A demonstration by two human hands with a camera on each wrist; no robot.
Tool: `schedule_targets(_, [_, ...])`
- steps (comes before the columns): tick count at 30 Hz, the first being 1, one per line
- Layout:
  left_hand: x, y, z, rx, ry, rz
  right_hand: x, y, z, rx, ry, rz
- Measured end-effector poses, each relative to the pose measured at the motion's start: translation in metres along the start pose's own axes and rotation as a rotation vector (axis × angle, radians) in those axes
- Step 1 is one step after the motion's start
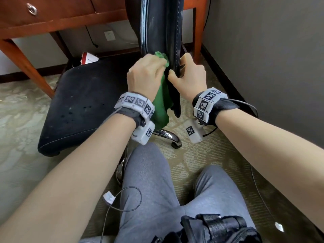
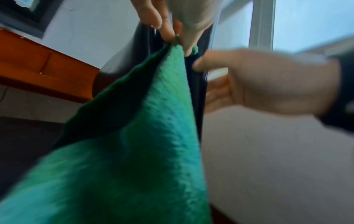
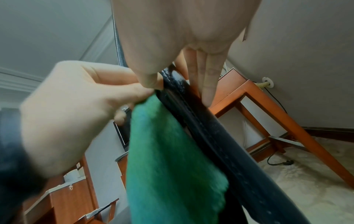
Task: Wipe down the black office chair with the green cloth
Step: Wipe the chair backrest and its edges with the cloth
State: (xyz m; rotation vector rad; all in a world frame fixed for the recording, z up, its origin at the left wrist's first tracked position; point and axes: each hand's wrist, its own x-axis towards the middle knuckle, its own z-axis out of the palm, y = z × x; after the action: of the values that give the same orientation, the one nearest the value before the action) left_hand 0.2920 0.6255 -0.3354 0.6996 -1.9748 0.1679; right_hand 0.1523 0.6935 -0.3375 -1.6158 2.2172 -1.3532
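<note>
Gripping the green cloth [image 1: 162, 95] in your left hand [image 1: 144, 74], you press it against the black chair's backrest [image 1: 163, 32] while your right hand [image 1: 190, 76] clasps its edge.

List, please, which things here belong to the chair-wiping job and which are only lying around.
Part of the job:
- green cloth, gripped by the left hand
- black chair backrest, its edge held by the right hand
- black seat cushion

Just lying about:
- wooden desk
- red and white packet on the floor
- wall socket
</note>
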Motion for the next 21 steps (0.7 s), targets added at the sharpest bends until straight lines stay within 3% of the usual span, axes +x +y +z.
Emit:
schedule_targets(7, [-0.027,-0.013,0.004,0.411,-0.088,0.309,-0.001,0.001,0.002,-0.001,-0.002,-0.013])
schedule_targets(10, [-0.018,-0.019,-0.001,0.442,-0.060,0.443,-0.001,-0.001,0.001,0.007,-0.007,-0.007])
schedule_targets(18, [0.058,-0.006,-0.037,0.429,0.124,0.444,0.009,-0.011,-0.012,-0.037,-0.082,0.014])
schedule_targets(21, [0.100,0.003,-0.051,0.453,0.201,0.439,0.023,-0.026,-0.031,0.007,-0.002,-0.042])
